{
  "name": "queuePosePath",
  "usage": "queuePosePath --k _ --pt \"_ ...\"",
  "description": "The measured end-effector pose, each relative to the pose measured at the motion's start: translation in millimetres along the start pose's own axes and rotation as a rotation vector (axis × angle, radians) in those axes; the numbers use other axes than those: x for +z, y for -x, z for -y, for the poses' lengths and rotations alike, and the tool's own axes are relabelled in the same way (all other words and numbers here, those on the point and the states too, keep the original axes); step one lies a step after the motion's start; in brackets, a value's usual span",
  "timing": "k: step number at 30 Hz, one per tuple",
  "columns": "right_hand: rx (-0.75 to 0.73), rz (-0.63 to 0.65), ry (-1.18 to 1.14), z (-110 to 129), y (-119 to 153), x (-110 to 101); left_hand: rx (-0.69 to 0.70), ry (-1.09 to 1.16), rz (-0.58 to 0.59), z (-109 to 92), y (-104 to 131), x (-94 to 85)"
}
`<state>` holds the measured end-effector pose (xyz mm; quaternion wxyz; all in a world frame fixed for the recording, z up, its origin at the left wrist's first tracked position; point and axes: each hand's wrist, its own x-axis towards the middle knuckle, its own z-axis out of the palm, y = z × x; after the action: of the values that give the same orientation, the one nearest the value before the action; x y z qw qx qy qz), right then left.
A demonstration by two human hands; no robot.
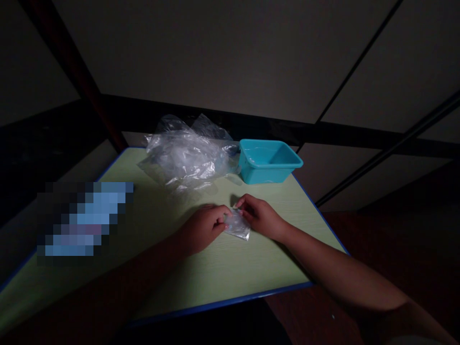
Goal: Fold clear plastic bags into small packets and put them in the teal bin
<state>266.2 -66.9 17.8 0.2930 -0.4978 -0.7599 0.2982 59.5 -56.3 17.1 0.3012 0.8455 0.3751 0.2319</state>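
Observation:
A small clear plastic bag (237, 226) lies flat near the middle of the table, between my two hands. My left hand (208, 224) pinches its left side with thumb and fingers. At its upper right edge, my right hand (259, 215) has bent fingers closed on the bag. Just beyond my hands sits a large crumpled heap of clear plastic bags (190, 158). To the right of that heap stands a turquoise plastic basket (269, 173), its inside showing no contents from here.
The pale green table (201, 278) has a blue edge, and its right side drops away close to my right forearm. A pixelated, blurred-out object (89, 220) lies at the left. Behind the table rises a panelled wall (215, 57). The room is dim.

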Motion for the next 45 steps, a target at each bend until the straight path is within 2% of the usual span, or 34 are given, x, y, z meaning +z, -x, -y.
queuePosePath --k 4,9,18,22,26,31,35,40,45 --pt "-0.023 -0.014 0.061 2 1 1 -0.016 0.036 0.001 2 0 1.3" --pt "-0.061 -0.023 0.269 7 3 3 -0.025 0.044 -0.001 3 1 2.3" --pt "-0.013 0.072 0.587 17 4 4 -0.029 -0.009 0.022 -2 1 -1.1" --pt "-0.005 0.104 0.752 24 5 5 0.03 -0.109 -0.011 -6 2 -3.3" --pt "0.023 0.1 0.812 29 6 6 0.168 -0.279 -0.053 -15 5 -2.0" --pt "-0.04 0.018 0.854 24 6 9 0.318 -0.344 0.071 -24 10 3.7" --pt "-0.091 -0.025 0.808 15 7 10 0.378 -0.361 0.121 -19 12 4.4" --pt "-0.059 0.023 0.733 10 8 9 0.414 -0.376 0.23 -6 14 2.4" --pt "-0.024 0.063 0.675 9 9 7 0.404 -0.416 0.296 -4 16 1.3"
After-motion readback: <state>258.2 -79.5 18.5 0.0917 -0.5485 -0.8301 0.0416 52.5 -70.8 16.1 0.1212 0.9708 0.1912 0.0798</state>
